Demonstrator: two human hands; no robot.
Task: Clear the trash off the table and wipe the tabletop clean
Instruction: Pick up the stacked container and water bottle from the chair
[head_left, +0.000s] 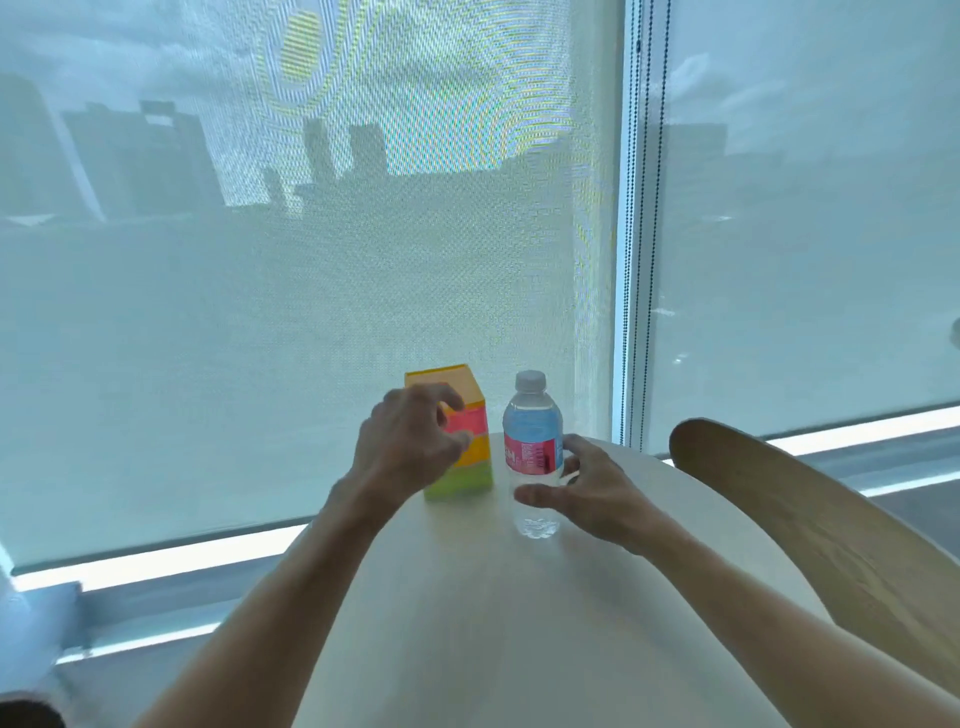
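Note:
A colourful carton with yellow, pink, orange and green bands stands upright at the far end of the white table. Just to its right stands a clear water bottle with a white cap and a blue and pink label. My left hand hovers in front of the carton with its fingers spread and curled, covering the carton's left side; whether it touches is unclear. My right hand is open around the lower right of the bottle, thumb in front of it and fingers behind, not clearly gripping it.
A curved wooden chair back rises along the right side of the table. Behind the table hang translucent roller blinds over a window, with bead chains to the right. A low sill runs beneath them.

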